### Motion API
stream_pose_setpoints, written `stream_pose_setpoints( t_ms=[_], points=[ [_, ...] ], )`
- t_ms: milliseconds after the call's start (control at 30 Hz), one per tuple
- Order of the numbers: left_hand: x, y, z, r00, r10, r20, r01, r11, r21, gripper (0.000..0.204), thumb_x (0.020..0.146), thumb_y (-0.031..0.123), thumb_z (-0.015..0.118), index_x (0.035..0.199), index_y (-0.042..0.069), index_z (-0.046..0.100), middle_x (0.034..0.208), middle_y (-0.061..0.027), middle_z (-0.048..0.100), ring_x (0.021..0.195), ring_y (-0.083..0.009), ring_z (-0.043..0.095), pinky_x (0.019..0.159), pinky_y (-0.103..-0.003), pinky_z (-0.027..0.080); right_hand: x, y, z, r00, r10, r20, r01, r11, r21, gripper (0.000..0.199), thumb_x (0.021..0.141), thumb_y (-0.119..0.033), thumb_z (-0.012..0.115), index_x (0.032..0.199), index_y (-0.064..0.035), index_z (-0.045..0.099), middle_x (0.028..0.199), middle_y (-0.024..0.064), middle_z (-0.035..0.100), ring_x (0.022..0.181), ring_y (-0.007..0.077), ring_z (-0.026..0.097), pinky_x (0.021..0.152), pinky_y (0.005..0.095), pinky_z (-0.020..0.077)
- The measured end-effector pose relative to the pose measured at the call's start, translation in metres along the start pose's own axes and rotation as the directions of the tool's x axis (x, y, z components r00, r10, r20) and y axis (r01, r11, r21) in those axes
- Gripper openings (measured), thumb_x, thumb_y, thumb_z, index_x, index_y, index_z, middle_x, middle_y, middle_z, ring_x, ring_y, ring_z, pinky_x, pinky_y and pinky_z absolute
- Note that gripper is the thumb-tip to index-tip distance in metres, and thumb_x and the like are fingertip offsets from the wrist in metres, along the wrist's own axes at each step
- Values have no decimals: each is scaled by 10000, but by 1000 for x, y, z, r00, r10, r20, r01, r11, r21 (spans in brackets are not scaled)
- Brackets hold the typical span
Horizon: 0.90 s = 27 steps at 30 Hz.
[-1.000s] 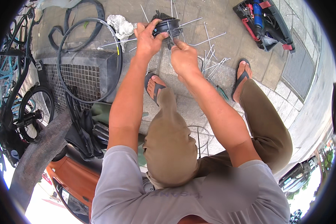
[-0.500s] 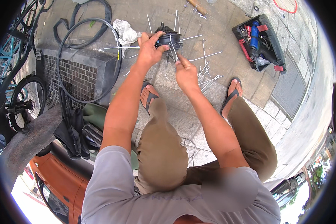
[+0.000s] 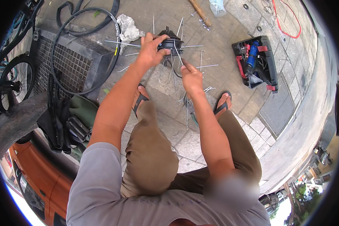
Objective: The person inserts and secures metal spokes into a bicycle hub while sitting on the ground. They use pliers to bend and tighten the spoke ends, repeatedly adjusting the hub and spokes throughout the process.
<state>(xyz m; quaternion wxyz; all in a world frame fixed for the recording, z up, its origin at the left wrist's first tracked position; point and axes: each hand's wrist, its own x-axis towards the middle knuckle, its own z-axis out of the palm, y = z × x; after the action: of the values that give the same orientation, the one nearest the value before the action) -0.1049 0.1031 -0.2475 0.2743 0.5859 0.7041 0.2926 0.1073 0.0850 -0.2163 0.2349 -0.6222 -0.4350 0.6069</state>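
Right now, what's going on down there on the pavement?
A person squats on the paving and works on a black wheel hub with thin metal spokes sticking out of it. The left hand grips the hub; the right hand pinches one spoke beside it. A bare bicycle rim lies to the left, an open tool case to the right.

Two packages only. Open black tool case [image 3: 257, 62], red latches, blue tool inside, on the pavement well right of the right-hand grip. Clear plastic bag [image 3: 217, 6] lies far beyond it, top edge.
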Motion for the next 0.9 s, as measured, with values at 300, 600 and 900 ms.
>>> stream_pose_setpoints(
  t_ms=[300,600,900],
  points=[
    [3,-5,7,1000,2,-8,-2,1000,31,574,818,208,895,1365,217,720,1254,-146,556,1203,-375,450,1104,-468,420,-3,-5,48,975,205,-88,-185,963,195,447,1078,-178,602,1519,-109,616,649,-56,471,459,74,365,415,299,291],
    [-2,-2,12,998,10,-59,-9,1000,14,557,817,232,897,1348,214,731,1231,-148,572,1186,-374,460,1092,-463,419,-29,-74,49,885,462,58,-444,797,410,509,1088,-160,573,1591,-108,508,670,-52,426,461,67,329,408,278,258],
    [-2,8,12,998,-23,-50,24,1000,20,595,811,223,901,1375,196,715,1239,-149,572,1200,-378,452,1081,-456,438,23,-44,-22,906,346,246,-401,888,228,445,1080,-184,566,1513,-86,587,650,-47,440,468,84,340,427,309,277]
  ],
)
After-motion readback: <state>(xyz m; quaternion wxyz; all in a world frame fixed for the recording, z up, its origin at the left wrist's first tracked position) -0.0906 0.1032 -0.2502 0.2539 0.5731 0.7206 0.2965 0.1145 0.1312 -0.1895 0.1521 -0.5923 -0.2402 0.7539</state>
